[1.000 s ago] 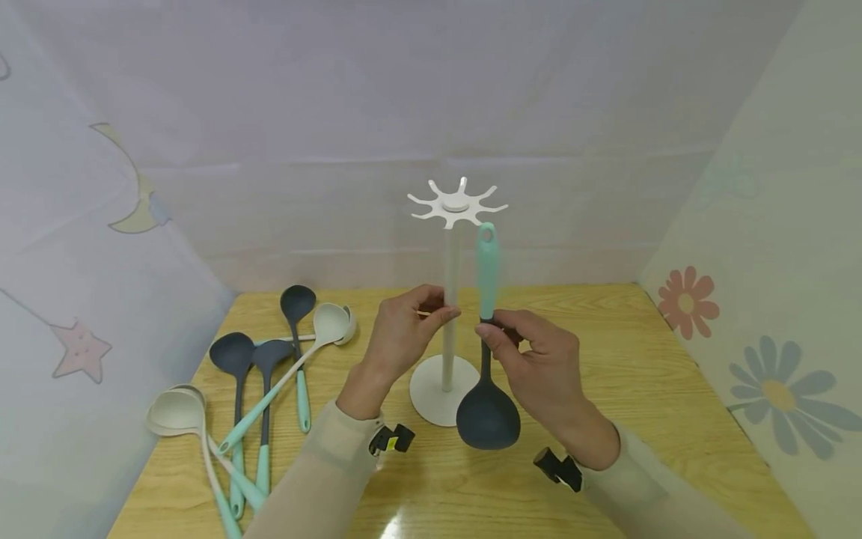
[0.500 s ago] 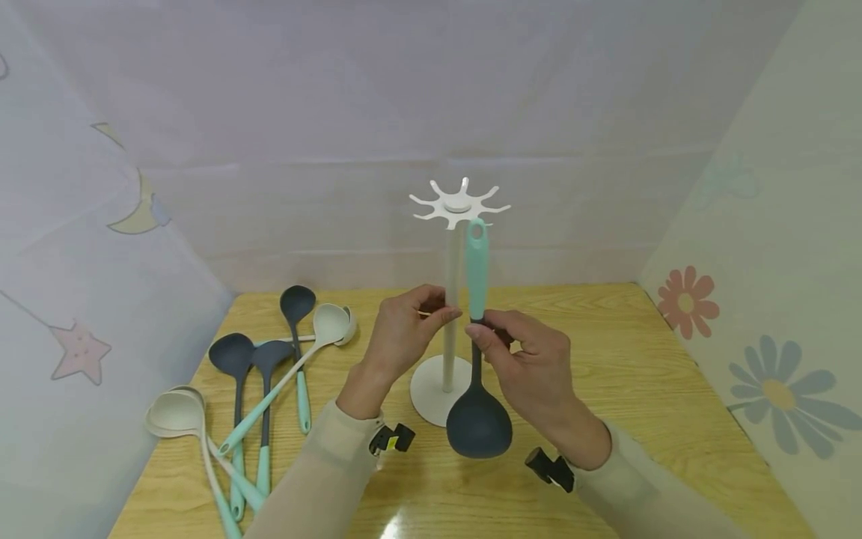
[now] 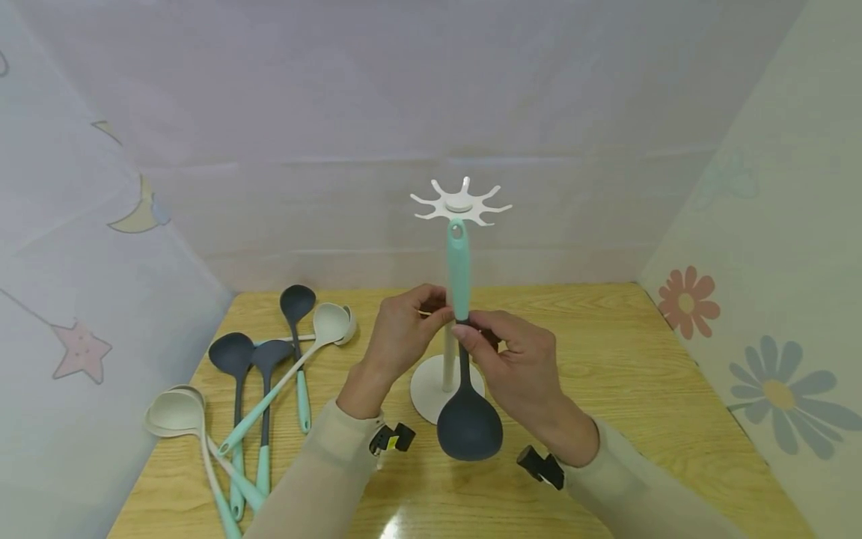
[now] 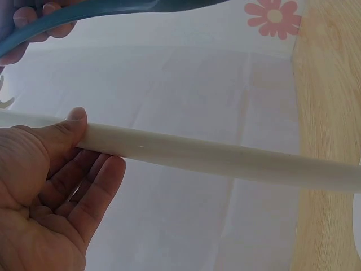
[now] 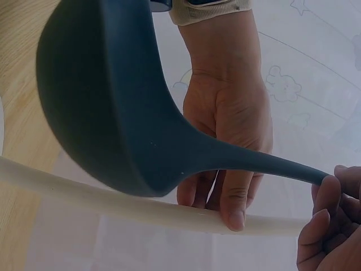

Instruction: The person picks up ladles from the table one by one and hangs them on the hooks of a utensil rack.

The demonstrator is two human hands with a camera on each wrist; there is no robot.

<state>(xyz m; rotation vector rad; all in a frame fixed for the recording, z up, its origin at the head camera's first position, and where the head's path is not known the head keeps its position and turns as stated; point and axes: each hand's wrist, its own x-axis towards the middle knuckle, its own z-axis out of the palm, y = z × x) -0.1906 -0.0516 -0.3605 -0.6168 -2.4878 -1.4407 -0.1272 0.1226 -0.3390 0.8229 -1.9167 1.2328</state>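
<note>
My right hand (image 3: 518,355) pinches a dark ladle (image 3: 469,427) by its neck, just below the mint-green handle (image 3: 459,273). The ladle hangs upright, bowl down, in front of a white utensil stand (image 3: 447,374). Its handle's hole is close under the stand's star-shaped hook ring (image 3: 460,202); whether they touch I cannot tell. With thumb and fingers, my left hand (image 3: 400,333) grips the stand's pole, plainly seen as a pale pole (image 4: 197,152) in the left wrist view. In the right wrist view the ladle's bowl (image 5: 107,101) is apart from the pole and partly covers it.
Left on the wooden table (image 3: 606,374) lie several ladles and spoons in a loose, crossing group, among them a dark ladle (image 3: 298,303), a cream ladle (image 3: 331,323) and a cream spoon (image 3: 176,413). Patterned cloth walls (image 3: 323,202) enclose the table's back and sides.
My right hand has carried the ladle leftward, from beside the pole to in front of it, with the handle tilting slightly left. My left hand keeps its grip on the pole.
</note>
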